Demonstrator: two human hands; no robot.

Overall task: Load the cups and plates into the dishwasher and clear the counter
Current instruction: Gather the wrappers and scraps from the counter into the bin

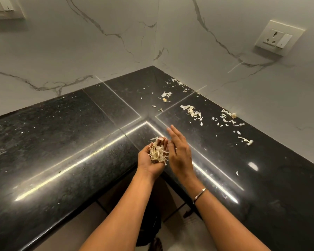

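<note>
At mid-frame, garlic peels (157,151) were cupped in the curled left hand (149,160), the right hand (179,153) held flat, fingers (173,132) together. The scattered peels (192,111) at right were best swept gently into that palm.

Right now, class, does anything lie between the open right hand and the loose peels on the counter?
Nothing visible does. Only bare black counter separates the right hand from the scattered peels; the left hand cups a gathered pile.
</note>
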